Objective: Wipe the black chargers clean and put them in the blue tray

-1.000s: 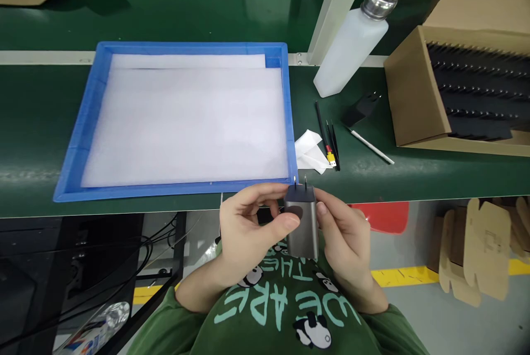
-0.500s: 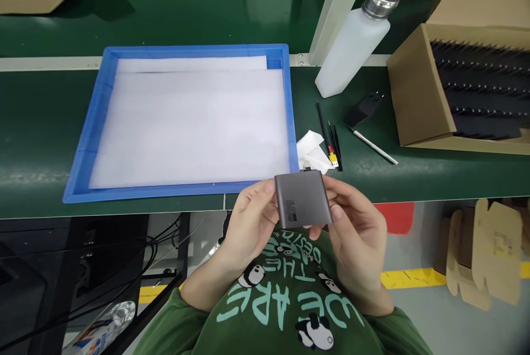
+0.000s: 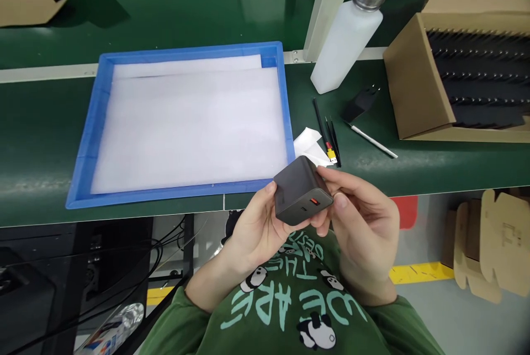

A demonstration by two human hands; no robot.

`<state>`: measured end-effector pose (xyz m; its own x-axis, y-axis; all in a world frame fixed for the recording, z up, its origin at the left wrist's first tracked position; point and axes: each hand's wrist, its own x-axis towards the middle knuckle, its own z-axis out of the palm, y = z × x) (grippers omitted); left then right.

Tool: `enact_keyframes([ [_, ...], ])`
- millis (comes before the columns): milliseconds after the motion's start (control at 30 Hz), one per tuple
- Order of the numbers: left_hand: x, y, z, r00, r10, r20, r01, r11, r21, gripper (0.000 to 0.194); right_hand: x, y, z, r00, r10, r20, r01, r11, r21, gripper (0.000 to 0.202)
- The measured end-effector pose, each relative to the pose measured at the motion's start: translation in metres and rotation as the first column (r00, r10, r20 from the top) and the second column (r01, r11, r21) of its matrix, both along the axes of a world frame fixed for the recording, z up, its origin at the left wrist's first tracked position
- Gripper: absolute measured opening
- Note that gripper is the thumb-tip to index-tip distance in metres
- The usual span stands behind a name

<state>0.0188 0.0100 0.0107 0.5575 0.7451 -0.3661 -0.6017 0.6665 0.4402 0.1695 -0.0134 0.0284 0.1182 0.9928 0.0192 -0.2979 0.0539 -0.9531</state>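
Observation:
A dark grey charger [image 3: 300, 189] is held in front of my chest, just off the bench edge. Its port face, with a small slot and an orange USB port, is tilted toward me. My left hand [image 3: 259, 220] grips its left side, thumb on the side and fingers beneath. On the right side, my right hand [image 3: 360, 222] holds it between thumb and fingers. Beyond it lie a white wipe [image 3: 308, 145], black tweezers [image 3: 333, 139] and a dark cable with a yellow USB plug [image 3: 331, 155].
A blue tray [image 3: 85, 139] lined with white foam sheets [image 3: 190, 128] lies left. Right are a white pump bottle [image 3: 348, 43], a black plug charger [image 3: 360, 102], a white stick-like tool [image 3: 372, 141] and a carton [image 3: 418, 79] of black chargers. Flattened cardboard [image 3: 505, 239] stands below.
The charger has been turned in my hands: its printed broad face faced me before, and now its port face shows. My view has shifted slightly.

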Motion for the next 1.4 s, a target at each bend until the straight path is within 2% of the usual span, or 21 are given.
enact_keyframes([
  [267,0.001,0.003,0.001,0.994,0.012,-0.112,-0.020,0.998,-0.066,0.050,-0.003,0.003,0.001,1.000,-0.015,-0.017,0.015,1.000,-0.002,0.025],
  [400,0.005,-0.001,0.001,0.993,0.037,-0.114,-0.047,0.996,-0.082,0.047,-0.003,0.009,0.010,0.999,-0.041,0.020,0.042,0.999,-0.032,0.018],
  [533,0.008,-0.009,-0.002,0.985,0.076,-0.153,-0.092,0.991,-0.098,0.048,0.001,0.025,0.022,0.998,0.042,0.047,-0.040,0.998,-0.054,0.011],
  [700,0.006,-0.016,-0.010,0.992,0.111,-0.055,-0.119,0.981,-0.151,0.044,0.007,0.045,0.026,0.980,0.194,-0.036,-0.194,0.981,-0.017,0.010],
  [767,0.004,-0.016,-0.011,0.993,0.106,-0.061,-0.113,0.983,-0.143,0.044,0.007,0.049,0.026,0.971,0.234,-0.051,-0.236,0.971,-0.025,0.011],
  [900,0.004,-0.015,-0.011,0.994,0.107,-0.020,-0.108,0.981,-0.162,0.043,0.006,0.053,0.025,0.965,0.256,-0.059,-0.259,0.965,-0.042,0.017],
  [1033,0.007,-0.013,-0.006,0.985,0.148,0.094,-0.124,0.968,-0.220,0.034,0.006,0.054,0.024,0.959,0.274,-0.071,-0.278,0.959,-0.046,0.012],
  [1133,0.007,-0.012,-0.006,0.984,0.141,0.112,-0.112,0.967,-0.228,0.036,0.005,0.055,0.025,0.959,0.273,-0.080,-0.277,0.960,-0.043,0.012],
  [1267,0.004,-0.015,-0.012,0.993,0.101,0.054,-0.088,0.976,-0.201,0.042,0.004,0.058,0.026,0.957,0.279,-0.081,-0.283,0.958,-0.045,0.015],
  [1400,0.002,-0.015,-0.018,0.993,0.098,-0.069,-0.108,0.982,-0.157,0.047,0.004,0.056,0.024,0.949,0.312,-0.056,-0.314,0.948,-0.045,0.016],
])
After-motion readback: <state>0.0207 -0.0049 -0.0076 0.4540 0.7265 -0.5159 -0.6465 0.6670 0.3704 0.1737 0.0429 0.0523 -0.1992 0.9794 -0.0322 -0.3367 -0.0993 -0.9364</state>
